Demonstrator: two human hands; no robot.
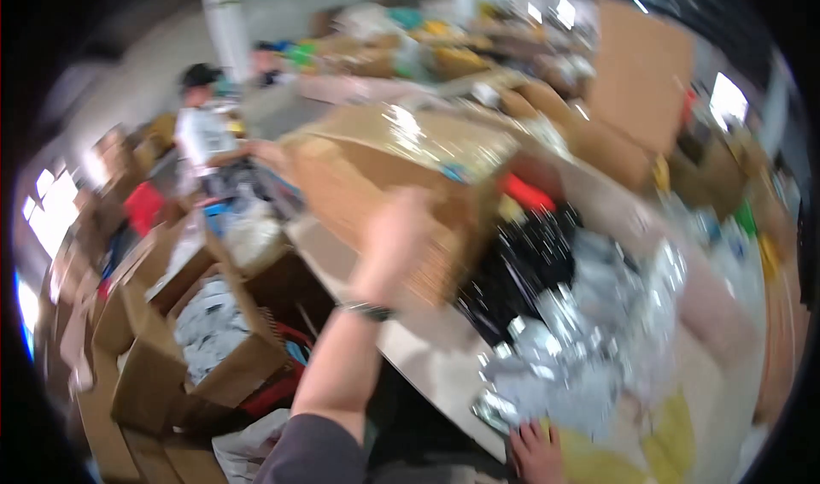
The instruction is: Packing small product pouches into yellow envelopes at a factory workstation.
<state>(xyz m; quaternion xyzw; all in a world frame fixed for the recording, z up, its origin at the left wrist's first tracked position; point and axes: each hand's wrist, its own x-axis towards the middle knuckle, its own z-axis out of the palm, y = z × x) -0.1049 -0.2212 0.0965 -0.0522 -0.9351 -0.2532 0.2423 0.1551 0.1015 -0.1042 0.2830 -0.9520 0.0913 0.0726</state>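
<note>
A brown cardboard box (342, 185), tilted with its opening partly toward me, stands over the long table. My left hand (401, 219) reaches up to it and appears closed over the rim of its near wall; motion blur softens the fingers, and some are hidden inside. Clear plastic film or tape shines on the box's far side. My right hand (536, 451) rests at the table's near edge with its fingers apart, holding nothing. Just beyond it lies a heap of silvery-grey plastic-wrapped packets (555, 364), with black plastic bags (530, 262) and a red item (530, 193) behind.
Open cartons stand below at the left, one filled with grey-white packets (209, 330). Yellow sheet-like pieces (670, 437) lie at the table's near right. A person in a white shirt (201, 138) stands at the far left. Piled goods and a tall cardboard sheet (641, 78) rise behind.
</note>
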